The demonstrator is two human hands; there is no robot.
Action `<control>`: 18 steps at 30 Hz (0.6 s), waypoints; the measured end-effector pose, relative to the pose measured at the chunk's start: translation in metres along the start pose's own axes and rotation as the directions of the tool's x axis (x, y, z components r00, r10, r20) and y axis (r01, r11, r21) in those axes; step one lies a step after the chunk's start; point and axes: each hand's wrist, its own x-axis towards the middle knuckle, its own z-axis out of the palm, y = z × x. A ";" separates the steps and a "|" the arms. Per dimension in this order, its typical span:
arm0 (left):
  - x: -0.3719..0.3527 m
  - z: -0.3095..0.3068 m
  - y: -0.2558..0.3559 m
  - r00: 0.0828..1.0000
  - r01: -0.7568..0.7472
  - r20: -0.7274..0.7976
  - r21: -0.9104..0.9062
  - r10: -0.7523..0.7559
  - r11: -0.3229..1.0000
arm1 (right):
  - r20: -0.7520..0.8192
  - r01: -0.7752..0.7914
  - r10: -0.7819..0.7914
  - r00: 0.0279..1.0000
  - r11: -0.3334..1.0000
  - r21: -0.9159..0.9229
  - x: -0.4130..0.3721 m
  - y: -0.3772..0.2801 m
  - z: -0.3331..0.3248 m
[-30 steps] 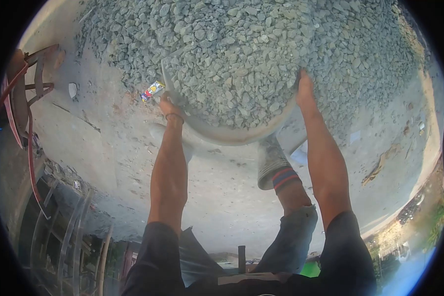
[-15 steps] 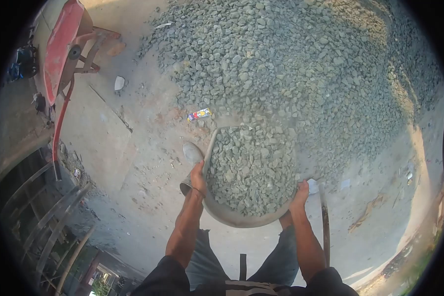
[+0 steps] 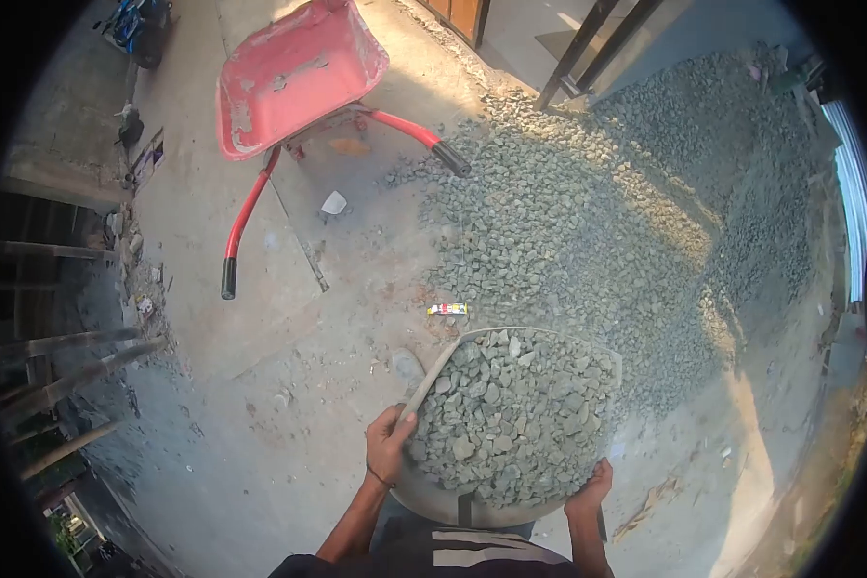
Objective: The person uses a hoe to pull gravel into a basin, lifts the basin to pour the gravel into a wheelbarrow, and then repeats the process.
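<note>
A wide grey pan (image 3: 453,510) heaped with grey gravel (image 3: 503,424) is in front of my body, close to my waist. My left hand (image 3: 391,438) is closed round its left rim, thumb on the edge. On the lower right side, my right hand (image 3: 591,487) grips the pan, its fingers partly hidden by the rim. Beyond the pan lies a large pile of the same gravel (image 3: 568,231).
A red wheelbarrow (image 3: 303,77) stands at the upper left, handles pointing my way. A colourful wrapper (image 3: 447,309), a white fragment (image 3: 333,202) and a thin rod (image 3: 299,236) lie on the ground. Wooden poles (image 3: 67,380) are at the left edge.
Both hands have brought the loaded pan closer to my body, and it looks larger. The view has tilted up and turned, showing the whole wheelbarrow tray and both handles.
</note>
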 end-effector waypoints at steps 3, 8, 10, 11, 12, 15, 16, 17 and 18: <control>-0.010 -0.041 0.066 0.992 -0.096 -0.080 -0.006 0.095 0.995 | 0.078 0.073 -0.067 0.995 0.995 -0.073 -0.033 -0.009 0.041; 0.003 -0.111 0.124 0.917 -0.264 -0.284 0.098 0.281 0.960 | 0.319 0.050 -0.014 0.948 0.993 -0.107 -0.069 -0.016 0.174; 0.027 -0.137 0.132 0.890 -0.279 -0.344 0.106 0.298 0.955 | 0.423 0.050 0.007 0.906 0.991 -0.124 -0.068 -0.008 0.227; 0.037 -0.148 0.137 0.873 -0.274 -0.392 0.102 0.291 0.956 | 0.427 0.033 0.023 0.904 0.992 -0.122 -0.066 -0.003 0.253; 0.049 -0.160 0.144 0.869 -0.267 -0.400 0.117 0.291 0.957 | 0.472 -0.020 0.080 0.878 0.991 -0.131 -0.060 0.002 0.281; 0.083 -0.179 0.159 0.838 -0.248 -0.483 0.080 0.256 0.965 | 0.543 -0.082 0.161 0.824 0.982 -0.167 -0.025 0.022 0.344; 0.101 -0.187 0.168 0.822 -0.234 -0.520 0.060 0.231 0.970 | 0.568 -0.072 0.165 0.807 0.981 -0.183 -0.009 0.031 0.373; 0.121 -0.194 0.176 0.805 -0.217 -0.558 0.038 0.201 0.975 | 0.563 -0.122 0.200 0.802 0.977 -0.173 0.008 0.041 0.405; 0.142 -0.200 0.186 0.796 -0.203 -0.573 0.051 0.196 0.978 | 0.562 -0.145 0.225 0.796 0.972 -0.184 0.029 0.050 0.432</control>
